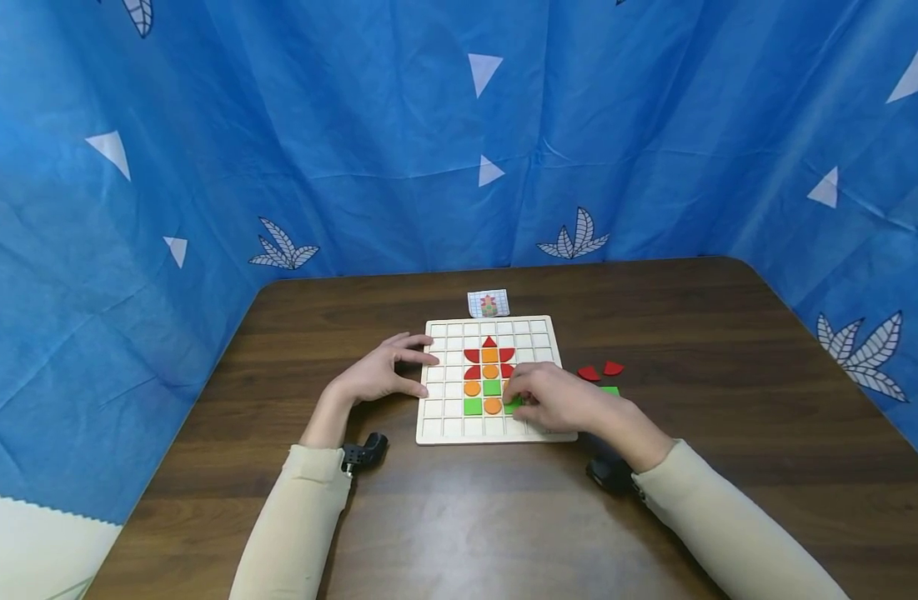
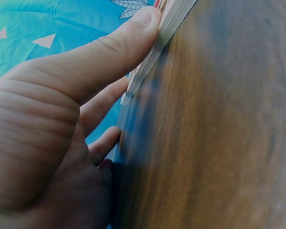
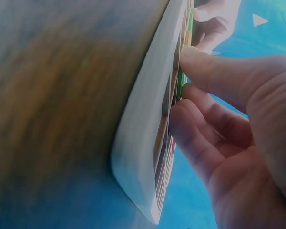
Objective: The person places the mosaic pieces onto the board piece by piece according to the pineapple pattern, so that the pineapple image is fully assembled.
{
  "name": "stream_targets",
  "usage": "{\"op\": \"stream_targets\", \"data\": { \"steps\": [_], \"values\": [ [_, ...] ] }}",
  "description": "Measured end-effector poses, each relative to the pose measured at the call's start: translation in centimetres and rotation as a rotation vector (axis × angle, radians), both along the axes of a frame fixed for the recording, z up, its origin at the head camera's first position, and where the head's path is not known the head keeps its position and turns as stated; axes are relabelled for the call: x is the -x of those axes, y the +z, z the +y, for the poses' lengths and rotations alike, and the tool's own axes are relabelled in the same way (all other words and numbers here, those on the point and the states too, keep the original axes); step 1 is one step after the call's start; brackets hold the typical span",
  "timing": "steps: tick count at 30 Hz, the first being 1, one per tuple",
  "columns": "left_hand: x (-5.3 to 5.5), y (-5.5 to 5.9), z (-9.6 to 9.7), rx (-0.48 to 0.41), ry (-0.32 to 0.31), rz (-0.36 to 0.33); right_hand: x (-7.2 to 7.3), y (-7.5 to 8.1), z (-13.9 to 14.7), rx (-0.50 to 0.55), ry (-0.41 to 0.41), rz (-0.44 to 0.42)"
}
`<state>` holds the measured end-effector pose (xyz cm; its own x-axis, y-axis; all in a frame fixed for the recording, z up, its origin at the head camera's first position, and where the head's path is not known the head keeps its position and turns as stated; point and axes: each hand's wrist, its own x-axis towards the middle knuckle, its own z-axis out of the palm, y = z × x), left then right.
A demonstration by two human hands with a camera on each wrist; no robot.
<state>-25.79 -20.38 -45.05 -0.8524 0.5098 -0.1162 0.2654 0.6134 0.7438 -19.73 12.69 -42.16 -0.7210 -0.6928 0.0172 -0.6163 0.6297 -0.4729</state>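
Note:
A white grid board (image 1: 443,427) lies on the table, with red, orange and green tiles set in its cells. My left hand (image 1: 379,372) rests at the board's left edge, fingers spread and thumb touching the rim. In the left wrist view the thumb (image 2: 133,36) lies against the board's side (image 2: 150,57). Over the lower right of the pattern, my right hand (image 1: 556,396) pinches a green square tile (image 1: 513,406) at the board. The right wrist view shows this green tile (image 3: 180,83) edge-on between thumb and fingers; the fingers partly hide nearby tiles.
A small pattern card (image 1: 488,304) lies behind the board. Right of the board are two loose red tiles (image 1: 613,367) and a green tile (image 1: 611,390), partly hidden by the right hand. A blue curtain (image 1: 428,167) hangs behind the brown table (image 1: 338,308).

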Motion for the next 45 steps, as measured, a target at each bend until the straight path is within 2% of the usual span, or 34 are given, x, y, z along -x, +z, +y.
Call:
{"op": "stream_targets", "data": {
  "steps": [6,10,16,23,32,40,45],
  "values": [
    [-0.2,0.0,-0.1,-0.005,0.005,0.0,0.0,0.1,0.3,-0.006,0.003,-0.003],
    [-0.1,-0.1,-0.1,-0.01,-0.001,0.0,0.2,0.2,1.3,0.003,-0.027,-0.017],
    [0.0,0.0,-0.1,-0.01,-0.008,0.008,0.8,0.3,4.1,0.038,-0.106,0.002],
    [0.1,0.0,-0.1,-0.012,-0.007,0.002,1.3,0.4,8.0,0.021,-0.213,0.047],
    [0.1,-0.1,-0.1,-0.014,-0.005,0.004,1.8,0.2,12.0,-0.045,-0.268,0.034],
    [0.0,0.0,-0.1,-0.015,-0.004,0.004,2.1,0.0,12.9,-0.111,-0.283,-0.001],
    [-0.1,0.0,0.0,-0.011,-0.003,0.005,2.2,-0.2,12.8,-0.138,-0.306,0.014]
  ]
}}
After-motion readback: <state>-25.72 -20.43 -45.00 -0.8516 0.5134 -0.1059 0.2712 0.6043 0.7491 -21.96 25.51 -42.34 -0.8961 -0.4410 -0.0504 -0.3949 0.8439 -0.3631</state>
